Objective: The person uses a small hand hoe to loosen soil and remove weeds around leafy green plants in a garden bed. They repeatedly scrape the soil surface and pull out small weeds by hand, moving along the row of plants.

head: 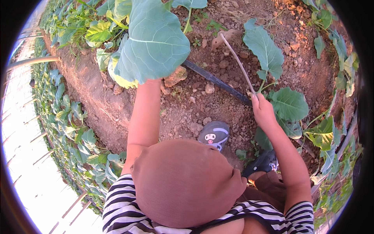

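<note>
My right hand (262, 108) grips the near end of a thin pale stem (238, 60), beside a low plant with blue-green leaves (289, 103). A brown, flat piece (226, 39), possibly a withered leaf, lies at the stem's far end. My left forearm (146, 114) reaches up under a large blue-green brassica leaf (157, 41); this leaf hides my left hand, so what it holds or touches cannot be seen. Yellowing leaves (124, 77) show around the big leaf's lower edge.
A black pipe (216, 82) crosses the stony soil diagonally, passing behind my right hand. A large clod (175, 76) lies near my left wrist. My dark shoes (214, 135) are on the soil. More leafy plants (89, 140) line the left, beside white sheeting (29, 140).
</note>
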Motion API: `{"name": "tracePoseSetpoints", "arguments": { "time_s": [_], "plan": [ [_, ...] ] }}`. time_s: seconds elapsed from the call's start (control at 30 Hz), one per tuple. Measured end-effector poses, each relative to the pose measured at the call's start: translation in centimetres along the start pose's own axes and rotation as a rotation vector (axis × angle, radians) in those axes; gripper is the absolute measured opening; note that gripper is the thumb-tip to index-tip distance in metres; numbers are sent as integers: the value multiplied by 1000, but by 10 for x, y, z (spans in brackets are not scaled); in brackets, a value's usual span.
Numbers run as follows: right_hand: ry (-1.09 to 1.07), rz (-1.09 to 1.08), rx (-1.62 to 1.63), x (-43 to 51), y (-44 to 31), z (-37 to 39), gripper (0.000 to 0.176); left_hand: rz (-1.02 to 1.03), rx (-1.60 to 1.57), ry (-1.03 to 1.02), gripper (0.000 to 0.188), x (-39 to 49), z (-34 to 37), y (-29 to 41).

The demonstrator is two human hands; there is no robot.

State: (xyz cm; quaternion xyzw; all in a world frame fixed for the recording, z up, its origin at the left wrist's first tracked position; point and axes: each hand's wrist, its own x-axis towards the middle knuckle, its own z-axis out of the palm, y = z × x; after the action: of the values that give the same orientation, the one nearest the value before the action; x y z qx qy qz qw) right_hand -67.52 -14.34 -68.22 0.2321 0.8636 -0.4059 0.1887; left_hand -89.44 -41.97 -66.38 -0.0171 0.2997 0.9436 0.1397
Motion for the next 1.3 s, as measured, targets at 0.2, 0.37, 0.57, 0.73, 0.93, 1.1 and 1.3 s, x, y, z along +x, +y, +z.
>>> {"name": "tracePoseSetpoints", "arguments": {
  "time_s": [0.2, 0.37, 0.57, 0.73, 0.93, 1.1, 1.3],
  "plan": [
    [198, 64, 291, 113, -45, 30, 42, -11, 64, 86, 49, 1, 8, -6],
    [131, 43, 164, 179, -62, 62, 43, -34, 88, 121, 50, 0, 22, -14],
    [-80, 117, 155, 107, -24, 66, 41, -49, 266, 179, 62, 0, 9, -3],
    [-228, 95, 46, 55, -18, 18, 41, -30, 267, 116, 61, -5, 1, -2],
    [-57, 64, 100, 79, -31, 7, 40, -18, 416, 245, 64, -10, 16, -8],
    [-74, -7, 308, 160, -87, 58, 44, -36, 350, 170, 71, -13, 15, -4],
    [-268, -95, 161, 202, -111, 75, 45, -62, 202, 175, 72, -13, 12, 1]
  ]
}}
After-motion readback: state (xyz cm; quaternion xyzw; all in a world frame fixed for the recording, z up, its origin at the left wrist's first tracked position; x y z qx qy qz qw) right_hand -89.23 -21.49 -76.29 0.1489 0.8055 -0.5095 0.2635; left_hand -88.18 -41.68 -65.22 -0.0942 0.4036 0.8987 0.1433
